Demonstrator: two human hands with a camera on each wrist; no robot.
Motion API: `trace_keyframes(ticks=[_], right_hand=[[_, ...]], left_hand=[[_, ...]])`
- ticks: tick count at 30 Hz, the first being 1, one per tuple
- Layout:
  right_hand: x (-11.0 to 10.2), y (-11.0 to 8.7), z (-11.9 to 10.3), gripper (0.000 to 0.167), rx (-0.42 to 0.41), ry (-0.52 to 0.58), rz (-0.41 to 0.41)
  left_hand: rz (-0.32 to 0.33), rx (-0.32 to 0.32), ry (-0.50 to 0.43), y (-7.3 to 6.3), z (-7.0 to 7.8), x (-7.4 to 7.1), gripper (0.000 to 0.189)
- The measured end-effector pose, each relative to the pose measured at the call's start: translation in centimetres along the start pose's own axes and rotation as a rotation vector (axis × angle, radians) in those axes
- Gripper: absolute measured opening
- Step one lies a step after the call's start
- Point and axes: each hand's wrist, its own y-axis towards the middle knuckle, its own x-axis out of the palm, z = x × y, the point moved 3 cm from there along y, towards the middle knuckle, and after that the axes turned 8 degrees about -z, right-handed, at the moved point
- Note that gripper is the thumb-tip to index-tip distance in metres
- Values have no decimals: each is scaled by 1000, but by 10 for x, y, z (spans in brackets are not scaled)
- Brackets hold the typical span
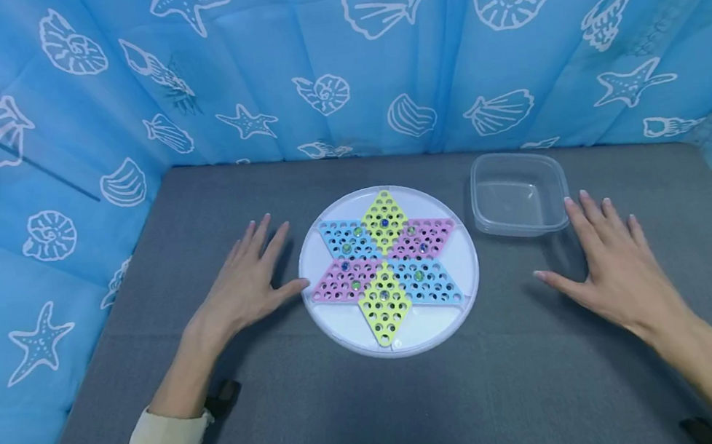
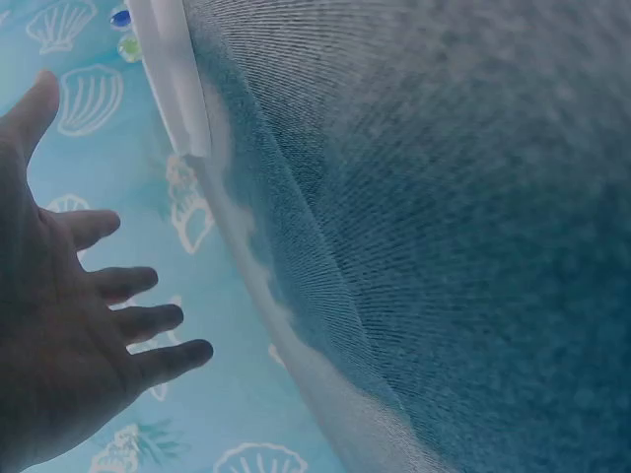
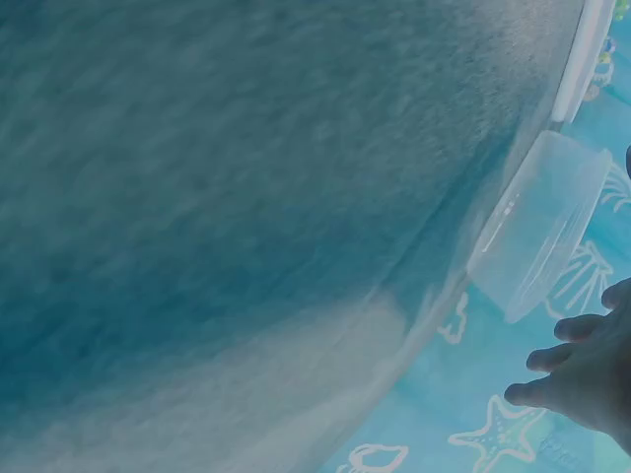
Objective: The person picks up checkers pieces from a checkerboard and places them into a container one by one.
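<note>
A round white Chinese checkers board [image 1: 430, 328] lies mid-table, its six-pointed star made of yellow, pink and blue perforated sections. Several green and blue glass marbles [image 1: 385, 223] sit in its holes. My left hand [image 1: 241, 286] is to the left of the board with its fingers spread, the thumb tip at the rim; whether it touches I cannot tell. Right of the board stands a clear plastic container [image 1: 517, 192]. My right hand [image 1: 619, 272] is held just right of the container, fingers extended and holding nothing. The left wrist view shows the left hand [image 2: 89, 325] with nothing in it.
A dark grey cloth [image 1: 378, 417] covers the table. Behind it and along the left side hangs a blue curtain [image 1: 271, 56] with white shell and starfish prints. The container's low walls rise close to my right fingertips.
</note>
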Motion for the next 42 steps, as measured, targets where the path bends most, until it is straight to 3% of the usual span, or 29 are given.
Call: trace_keyframes(ticks=[10,18,25,31,36,42], right_hand=[[-6,8,-24,115,-166,16,136],[-10,13,-39,112,-233,41,196],[-8,19,-51,97,-262,92,203],[-3,26,-60,80,-281,151,204],[0,30,-64,75,-278,191,194],[5,39,-69,68,-298,251,166]], left_hand=[[-25,39,-45,8,8,-4,91],[-24,38,-100,15,13,-7,81],[-22,78,-164,18,14,-9,73],[-58,125,-252,23,13,-6,66],[-72,149,-273,27,12,-4,63],[-99,124,-297,31,13,-3,66]])
